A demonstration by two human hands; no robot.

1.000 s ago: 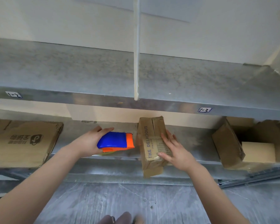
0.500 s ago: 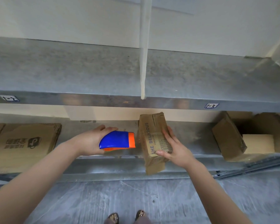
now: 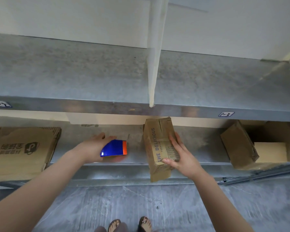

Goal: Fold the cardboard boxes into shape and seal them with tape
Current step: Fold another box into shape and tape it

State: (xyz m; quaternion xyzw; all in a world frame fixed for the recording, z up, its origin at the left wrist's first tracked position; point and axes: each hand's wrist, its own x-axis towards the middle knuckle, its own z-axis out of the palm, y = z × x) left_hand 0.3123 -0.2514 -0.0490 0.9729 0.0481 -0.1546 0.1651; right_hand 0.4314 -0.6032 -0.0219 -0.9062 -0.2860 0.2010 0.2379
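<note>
A small brown cardboard box (image 3: pixel 155 148) printed "THE DELICIOUS" lies on the lower metal shelf (image 3: pixel 199 144), its near end sticking out past the shelf's front edge. My right hand (image 3: pixel 179 154) grips its right side, thumb on the top face. To its left, my left hand (image 3: pixel 95 148) holds a blue and orange tape dispenser (image 3: pixel 114 148) just above the shelf surface.
A stack of flattened cardboard (image 3: pixel 22 149) lies at the left of the lower shelf. Opened brown boxes (image 3: pixel 258 144) sit at the right. The upper shelf (image 3: pixel 90 76) with a white divider (image 3: pixel 155 52) overhangs. My sandalled feet (image 3: pixel 129 225) stand on the grey floor.
My left hand has lowered the tape dispenser toward the shelf. The box has slid slightly further onto the shelf under my right hand.
</note>
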